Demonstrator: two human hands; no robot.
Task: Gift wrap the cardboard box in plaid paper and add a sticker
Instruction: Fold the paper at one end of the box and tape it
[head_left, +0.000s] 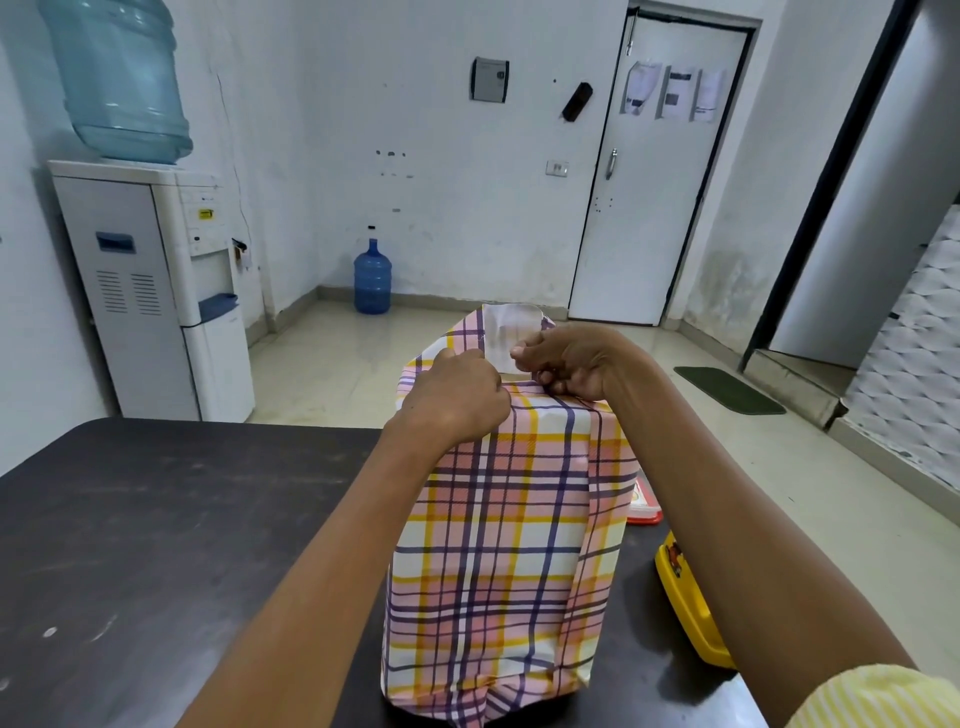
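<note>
Box (504, 545): plaid-wrapped, upright on table (156, 545).
Room: table wide left of box; its edge and a yellow tub (685, 597) close right.
Left hand (457, 395): fingers curled, pinching top flap (511, 332).
Right hand (571, 364): fingers curled, gripping the flap.

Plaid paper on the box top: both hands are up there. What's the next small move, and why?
Likely fold the standing pink, yellow and purple plaid paper flap down toward you and crease it. Its white underside stands above the top edge, where the left hand and right hand pinch the paper.
</note>
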